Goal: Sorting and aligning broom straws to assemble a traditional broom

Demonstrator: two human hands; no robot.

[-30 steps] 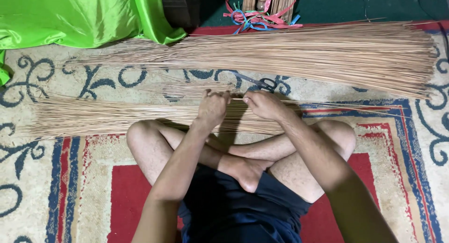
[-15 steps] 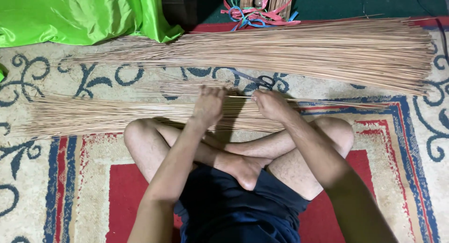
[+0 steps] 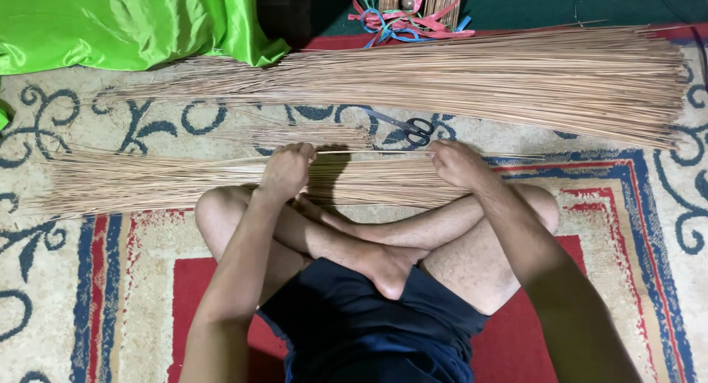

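I sit cross-legged on a patterned rug. My left hand [image 3: 286, 169] and my right hand [image 3: 457, 163] each pinch a thin tan stick [image 3: 372, 153] that runs level between them, just above a flat bundle of the same sticks [image 3: 147, 182] lying across the rug in front of my knees. A much larger pile of long sticks [image 3: 472, 77] lies farther away, fanning out to the right. Black-handled scissors [image 3: 409, 125] rest on the rug between the two piles, close to my right hand.
Bright green cloth [image 3: 118, 25] is heaped at the top left. Coloured ribbon strips [image 3: 402, 22] and tied stick bundles sit at the top centre. The rug [image 3: 649, 228] has red, blue and cream patterns. My crossed legs fill the lower middle.
My hands have spread apart along the stick: the left slid left, the right slid right. Earlier they were close together near the middle.
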